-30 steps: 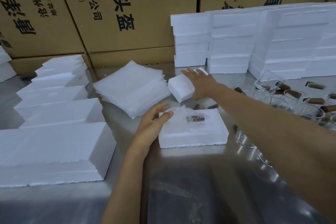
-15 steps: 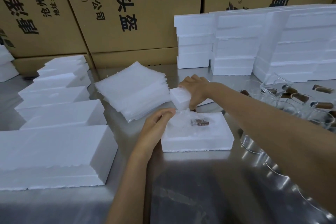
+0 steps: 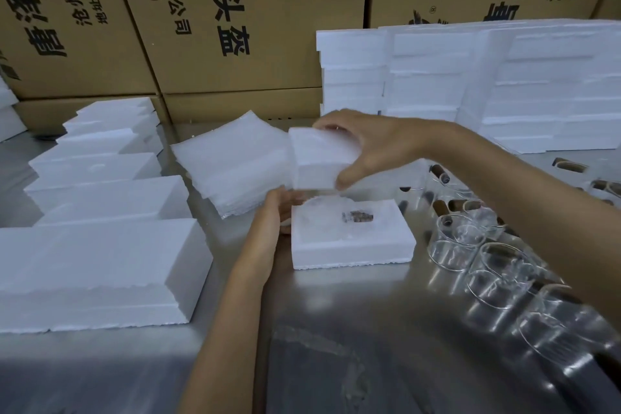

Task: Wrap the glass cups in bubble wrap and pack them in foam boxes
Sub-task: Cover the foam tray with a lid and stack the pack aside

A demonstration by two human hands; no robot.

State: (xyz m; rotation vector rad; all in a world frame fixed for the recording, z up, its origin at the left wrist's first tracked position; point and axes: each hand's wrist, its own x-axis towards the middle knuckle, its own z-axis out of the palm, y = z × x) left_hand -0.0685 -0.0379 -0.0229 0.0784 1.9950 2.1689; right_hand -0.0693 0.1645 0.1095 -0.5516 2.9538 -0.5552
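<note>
Steel table (image 3: 336, 329), right hand (image 3: 373, 144) gripping foam lid (image 3: 319, 158) above foam box (image 3: 349, 245), left hand (image 3: 275, 212) steadying box

The table (image 3: 353, 329) is showing as brushed metal, glossy and throwing back pale glare. On it, the foam box (image 3: 353, 245) is looking matt white with a crumbly, ragged lower edge. Left of that box, the bubble wrap sheets (image 3: 232, 161) are appearing translucent and softly sheened. Right of it, the glass cups (image 3: 497, 265) are gleaming clear. Behind, cardboard cartons (image 3: 235, 17) are looking matt brown.
</note>
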